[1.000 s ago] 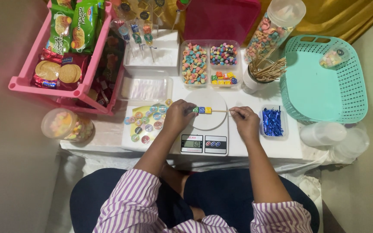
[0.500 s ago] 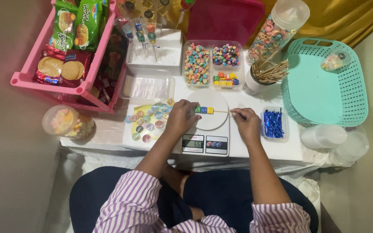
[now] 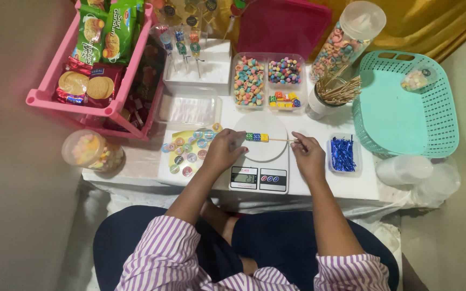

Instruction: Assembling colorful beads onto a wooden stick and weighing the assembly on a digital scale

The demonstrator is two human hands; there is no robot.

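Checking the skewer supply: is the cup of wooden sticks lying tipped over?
No, the cup of wooden sticks stands upright behind the scale, beside the turquoise basket.

Person wears a shirt with thin purple-and-white vertical stripes; sleeves are pushed up to about the elbows, so both forearms are bare. Dark navy trousers or skirt cover the lap, fabric plain, no pattern visible. Left hand point(image 3: 223, 151) and right hand point(image 3: 308, 156) are bare: no gloves. Rings, watch or bracelets too small to tell. Face out of view.
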